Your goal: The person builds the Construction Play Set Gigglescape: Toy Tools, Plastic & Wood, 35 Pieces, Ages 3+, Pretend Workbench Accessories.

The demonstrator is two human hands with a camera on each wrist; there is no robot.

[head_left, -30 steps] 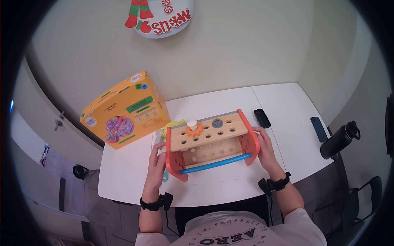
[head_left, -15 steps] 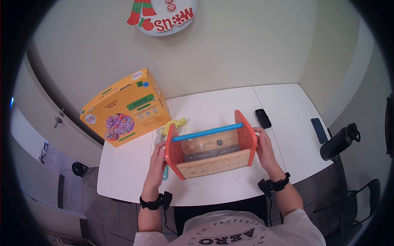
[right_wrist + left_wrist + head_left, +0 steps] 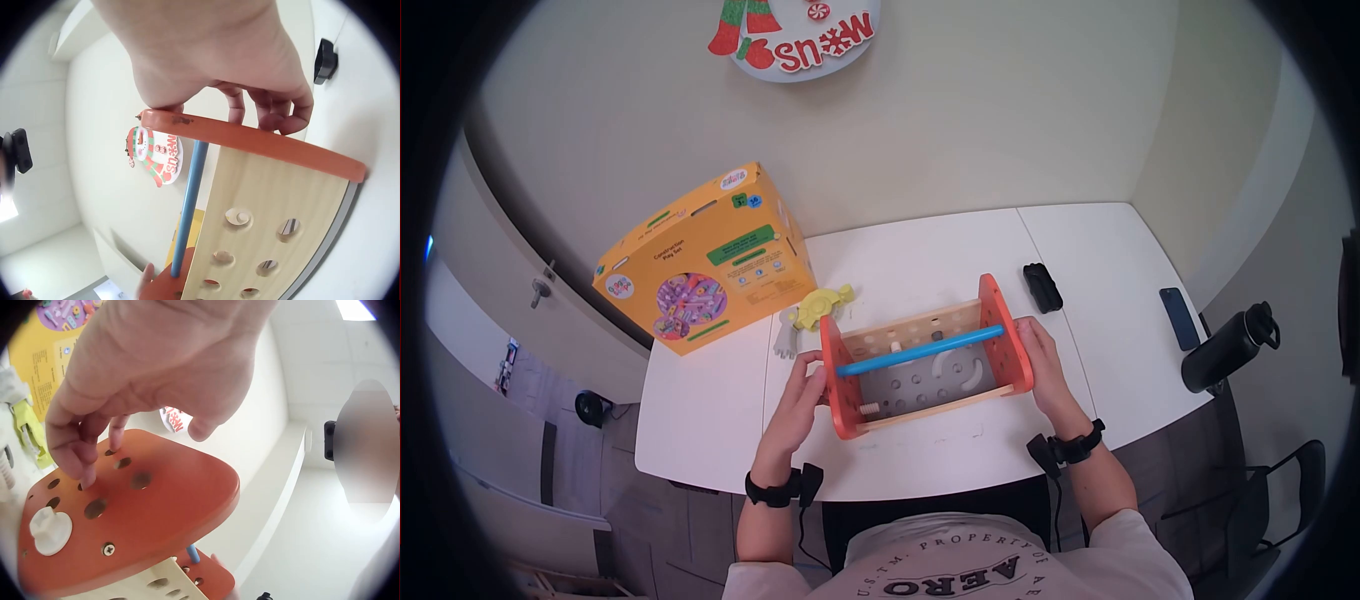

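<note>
A toy wooden toolbox stands on the table, with red end panels [image 3: 833, 385], a blue handle bar [image 3: 920, 351] across the top and a grey floor [image 3: 905, 392]. My left hand [image 3: 796, 405] is at its left end, its bent fingertips on the holed outer face while the thumb stays off the panel. A white plastic screw head [image 3: 51, 531] sits in that same panel. At the right end, my right hand [image 3: 1045, 368] touches the outer face of the other red panel [image 3: 250, 139], thumb near the top edge. Small pegs poke through the wooden back.
Behind the toolbox's left end lie a yellow toy piece [image 3: 822, 306] and a pale grey toy tool [image 3: 787, 338]. A large yellow box [image 3: 710, 260] stands at the back left. To the right are a black case [image 3: 1042, 288], a phone [image 3: 1179, 318] and a black bottle [image 3: 1228, 347].
The toolbox has been turned over between the hands; its holed grey-edged top face has gone underneath, and the blue handle now spans the top. The left thumb has come away from the panel.
</note>
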